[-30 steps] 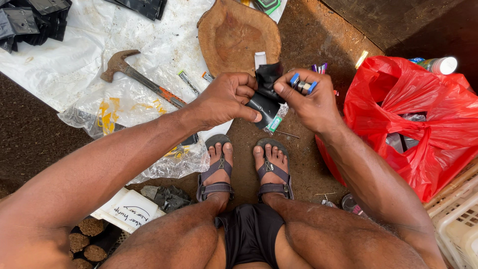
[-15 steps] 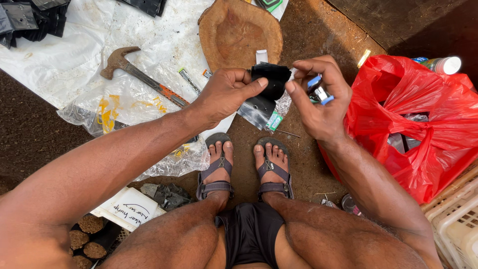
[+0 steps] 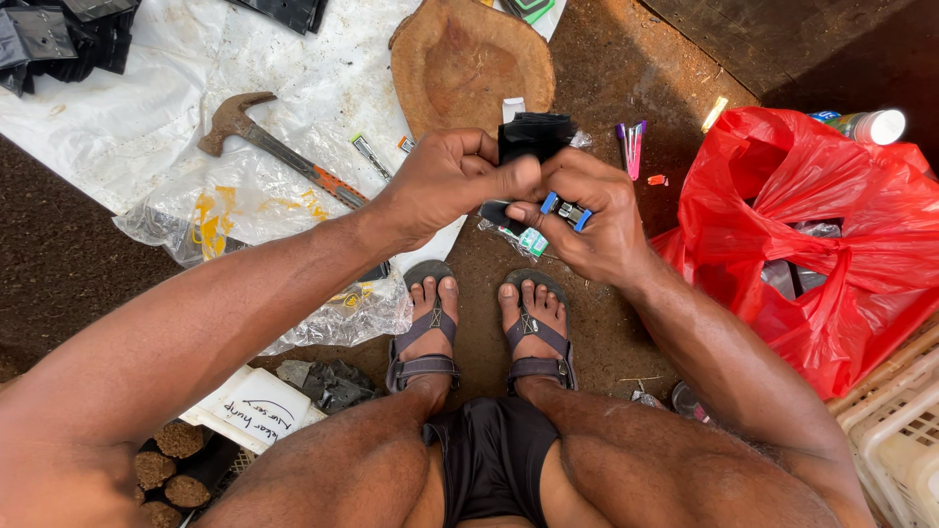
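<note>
both hands have drawn together since half a second ago, knuckles now nearly touching. left hand has its fingers closed, pinching the lower edge of the black folded piece, which sticks up just above them. right hand curls its fingers shut on a small blue-ended tool. a hammer lies on white plastic sheet, well left of the fingers; a red bag is to the right.

Sunlit brown dirt floor, white plastic sheet spread left.
</note>
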